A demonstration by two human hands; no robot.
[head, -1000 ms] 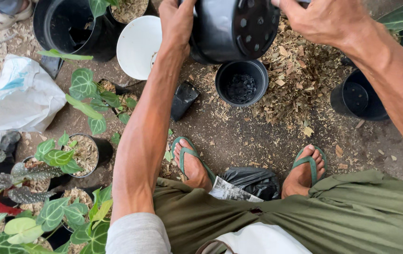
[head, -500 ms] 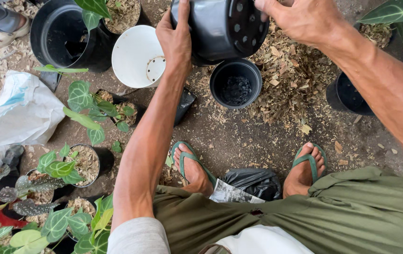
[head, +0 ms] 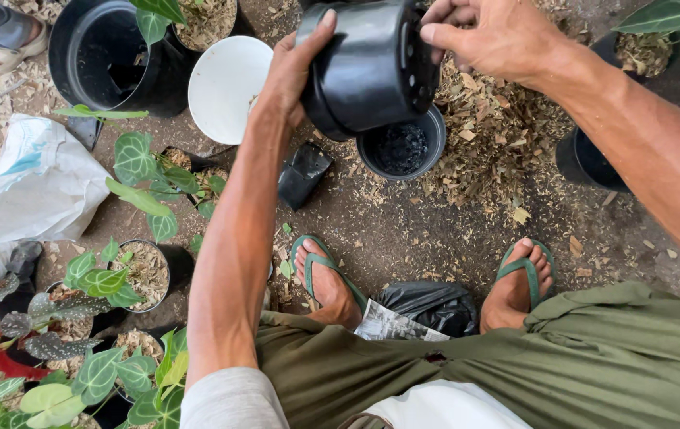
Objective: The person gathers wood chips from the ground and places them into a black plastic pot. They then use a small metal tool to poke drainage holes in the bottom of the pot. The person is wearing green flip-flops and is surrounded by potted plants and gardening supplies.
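- Left hand (head: pixel 296 67) grips the rim side of a black pot (head: pixel 368 63), top centre.
- Right hand (head: pixel 499 36) clasps its holed base, tilted above a smaller pot (head: pixel 402 151).

black pot (head: pixel 372 67) now tipped further onto its side, lower over the small pot (head: pixel 402 147)

Bare dirt ground (head: pixel 403 238), scattered wood chips (head: pixel 491 135), soft daylight
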